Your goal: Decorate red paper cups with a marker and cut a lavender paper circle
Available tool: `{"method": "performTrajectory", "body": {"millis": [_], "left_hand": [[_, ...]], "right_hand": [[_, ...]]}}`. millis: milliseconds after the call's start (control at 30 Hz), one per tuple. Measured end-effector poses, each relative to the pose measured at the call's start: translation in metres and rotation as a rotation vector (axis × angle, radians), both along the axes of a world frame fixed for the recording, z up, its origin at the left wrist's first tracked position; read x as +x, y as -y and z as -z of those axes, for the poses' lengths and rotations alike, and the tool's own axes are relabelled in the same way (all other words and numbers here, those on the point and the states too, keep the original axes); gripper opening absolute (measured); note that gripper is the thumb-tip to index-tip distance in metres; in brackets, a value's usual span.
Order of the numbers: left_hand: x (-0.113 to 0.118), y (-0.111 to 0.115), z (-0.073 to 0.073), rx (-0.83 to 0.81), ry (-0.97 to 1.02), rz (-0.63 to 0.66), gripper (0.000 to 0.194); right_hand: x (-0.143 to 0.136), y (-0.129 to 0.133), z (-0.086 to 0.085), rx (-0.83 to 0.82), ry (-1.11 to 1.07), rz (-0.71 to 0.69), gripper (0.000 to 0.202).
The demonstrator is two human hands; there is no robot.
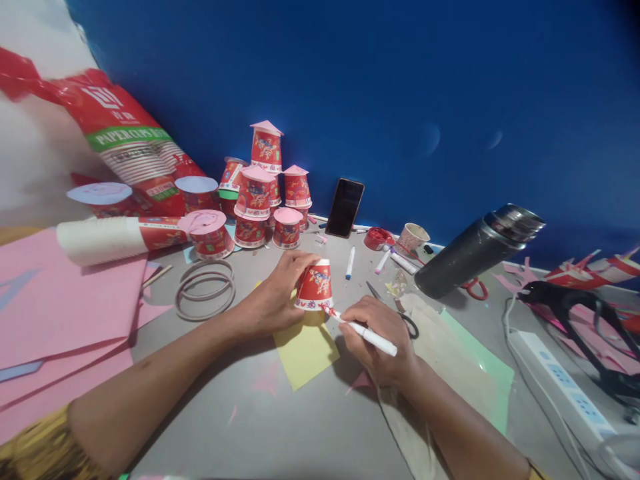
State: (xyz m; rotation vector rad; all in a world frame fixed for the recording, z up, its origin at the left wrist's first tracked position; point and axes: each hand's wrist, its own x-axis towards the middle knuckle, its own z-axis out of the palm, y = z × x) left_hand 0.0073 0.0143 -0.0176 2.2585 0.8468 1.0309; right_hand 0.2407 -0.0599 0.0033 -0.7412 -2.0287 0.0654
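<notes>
Head view: a cluttered grey counter [245, 427] runs back to a deep blue wall [370, 93], which fills most of the upper background.
Cup in hand: 1 red paper cup [316, 285], rim downward, is near the counter's middle above a yellow sheet [307, 357]; whether it touches the surface is unclear.
Left grip: the left hand [273, 293] is curled around the cup's side, closed only as far as its width allows.
Right grip: the right hand [384, 319] pinches 1 white marker [373, 338], its red tip at the cup's patterned rim.
Counter, back: a tiered group of red cups [253, 193], several topped with pink paper, stands left of a black phone [345, 208] propped upright near the wall.
Counter, left: pink sheets [65, 307] overlap at the edge; beside them are grey hoops, a nested row of cups [105, 240] on its side, and a red cup bag [135, 143] leaning behind.
Counter, right: a dark flask [465, 257] appears tilted; nearer are a pale cloth [435, 360] under the right forearm, a green sheet [495, 373] and a white power strip [565, 383] with cables.
Scraps: pink paper bits lie scattered in front of the hands.
</notes>
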Motion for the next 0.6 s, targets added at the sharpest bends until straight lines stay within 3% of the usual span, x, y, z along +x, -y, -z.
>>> {"method": "performTrajectory", "body": {"millis": [367,600], "left_hand": [[-0.004,-0.005,0.003,-0.057,0.047,-0.002,0.078],[-0.004,-0.009,0.015,-0.144,0.085,0.001,0.083]], "right_hand": [[0.008,-0.001,0.002,0.073,-0.003,0.137,0.009],[0.005,0.0,-0.002,0.081,-0.019,0.058,0.01]]}}
